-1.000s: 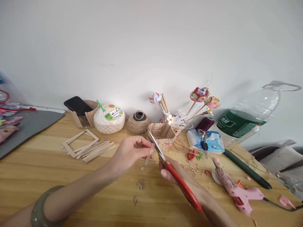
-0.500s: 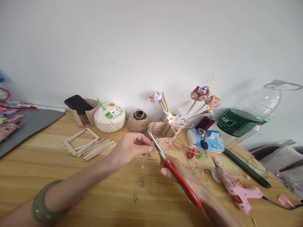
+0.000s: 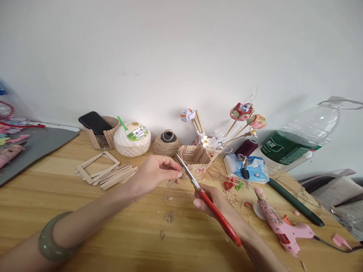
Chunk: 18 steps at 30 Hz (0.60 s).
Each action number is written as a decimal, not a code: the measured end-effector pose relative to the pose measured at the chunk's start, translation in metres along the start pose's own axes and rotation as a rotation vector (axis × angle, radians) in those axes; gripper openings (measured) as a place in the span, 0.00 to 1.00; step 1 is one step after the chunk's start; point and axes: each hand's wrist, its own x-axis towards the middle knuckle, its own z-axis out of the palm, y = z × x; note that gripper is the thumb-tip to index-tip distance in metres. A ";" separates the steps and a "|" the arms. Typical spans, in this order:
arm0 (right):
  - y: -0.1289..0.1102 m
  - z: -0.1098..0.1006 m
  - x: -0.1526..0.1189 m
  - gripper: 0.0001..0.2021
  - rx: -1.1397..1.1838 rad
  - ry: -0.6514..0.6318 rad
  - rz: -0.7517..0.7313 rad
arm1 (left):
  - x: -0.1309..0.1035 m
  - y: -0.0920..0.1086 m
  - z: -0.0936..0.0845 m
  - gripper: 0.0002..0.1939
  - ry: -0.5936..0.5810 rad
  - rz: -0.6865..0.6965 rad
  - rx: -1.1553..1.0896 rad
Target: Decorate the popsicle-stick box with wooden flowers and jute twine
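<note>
Head view: left hand (image 3: 157,172) has thumb and fingertips pinched shut on a thin, flat, pale wooden strip (image 3: 171,183), partly hidden by the fingers. Right hand (image 3: 210,201) is closed around the smooth red handles of long metal scissors (image 3: 219,218); the blades point up and away, beside the pinching fingertips and near the strip. Blades look nearly closed; cannot tell if they touch the strip.

Just beyond the blades: scalloped basket of light wooden sticks (image 3: 204,165). Beyond the left hand: round ball of coarse brown twine (image 3: 166,148) and white coconut with diamond-cut texture (image 3: 132,148), green straw in it. Left of the left hand: loose pile of flat, round-ended wooden sticks (image 3: 119,176), square stick frame (image 3: 84,174) by it. Below the grip, on the wood-grain table (image 3: 121,234): small thin brown looped pieces (image 3: 169,216). Right of the right hand: splintery wood scraps (image 3: 234,199), then pink plastic glue gun (image 3: 292,231).
</note>
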 end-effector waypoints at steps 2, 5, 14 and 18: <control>0.002 0.001 0.001 0.28 0.033 0.022 -0.016 | 0.001 -0.001 -0.001 0.05 0.018 0.019 -0.003; 0.004 0.003 0.002 0.28 0.093 0.015 -0.044 | 0.001 -0.002 -0.001 0.06 0.036 0.035 -0.035; 0.006 0.007 -0.007 0.23 0.137 -0.032 -0.111 | -0.001 -0.004 0.005 0.05 0.153 0.052 -0.120; 0.005 0.009 -0.008 0.23 0.121 -0.028 -0.080 | -0.003 -0.007 0.009 0.05 0.162 0.046 -0.142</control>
